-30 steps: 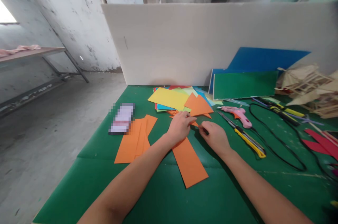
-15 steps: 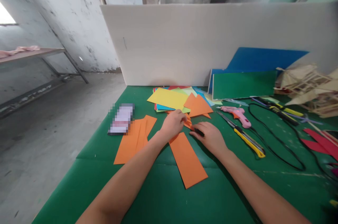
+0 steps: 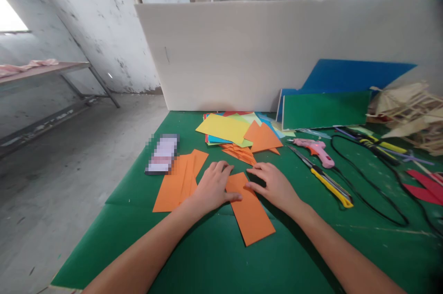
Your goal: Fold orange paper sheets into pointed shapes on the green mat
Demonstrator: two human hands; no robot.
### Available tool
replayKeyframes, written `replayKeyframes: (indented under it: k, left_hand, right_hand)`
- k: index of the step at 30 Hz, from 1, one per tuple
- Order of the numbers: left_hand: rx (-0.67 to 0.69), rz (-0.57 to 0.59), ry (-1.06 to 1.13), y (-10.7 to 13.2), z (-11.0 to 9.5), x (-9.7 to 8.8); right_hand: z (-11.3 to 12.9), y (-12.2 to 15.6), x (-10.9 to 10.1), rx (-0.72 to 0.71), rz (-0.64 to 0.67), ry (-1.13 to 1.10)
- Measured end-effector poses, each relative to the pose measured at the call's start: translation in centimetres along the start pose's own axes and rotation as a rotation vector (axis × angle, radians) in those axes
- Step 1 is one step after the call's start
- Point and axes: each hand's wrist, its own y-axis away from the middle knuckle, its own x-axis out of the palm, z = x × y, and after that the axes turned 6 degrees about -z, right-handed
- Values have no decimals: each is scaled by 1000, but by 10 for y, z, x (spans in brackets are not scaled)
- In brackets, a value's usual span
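An orange paper strip (image 3: 254,220) lies slanted on the green mat (image 3: 207,261) in front of me. My left hand (image 3: 212,188) lies flat with spread fingers on the strip's upper left corner. My right hand (image 3: 274,185) rests with stretched fingers on its upper right edge; a dark patch under that palm cannot be made out. Just beyond the hands lie small folded orange pieces (image 3: 240,152). Other orange sheets (image 3: 180,181) lie to the left of my left hand.
A stack of coloured paper (image 3: 221,129) with an orange triangle (image 3: 263,138) sits behind. To the right lie a pink glue gun (image 3: 316,148), a yellow utility knife (image 3: 330,185), a black cable (image 3: 374,183), red paper (image 3: 425,190), green board (image 3: 323,109), wooden model (image 3: 408,109). A white foam board (image 3: 277,49) walls the back.
Both hands have drawn back from the small orange pieces toward me and now lie flat on the top of the orange strip. The black item seen in my right fingers no longer shows.
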Motion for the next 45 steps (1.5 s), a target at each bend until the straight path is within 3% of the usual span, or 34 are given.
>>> replayKeyframes:
  k: [6, 15, 23, 25, 30, 33, 41, 45]
  left_hand:
    - [-29, 5, 70, 7, 3, 7]
    - [-43, 7, 139, 5, 2, 4]
    - [-21, 3, 273, 8, 2, 4]
    - [-64, 15, 366, 9, -1, 3]
    - [-319, 1, 678, 6, -9, 5]
    - [-378, -15, 793, 4, -13, 6]
    - [-281, 38, 878, 8, -17, 4]
    - [-281, 144, 962, 7, -15, 3]
  right_hand:
    - [16, 4, 3, 64, 101, -127]
    - [18, 7, 6, 112, 93, -111]
    - [19, 6, 7, 251, 53, -559]
    - [19, 7, 7, 306, 50, -670]
    - [16, 8, 5, 393, 62, -803]
    - [16, 8, 2, 448, 61, -826]
    - [19, 10, 2, 433, 53, -915]
    - [18, 10, 2, 432, 59, -912]
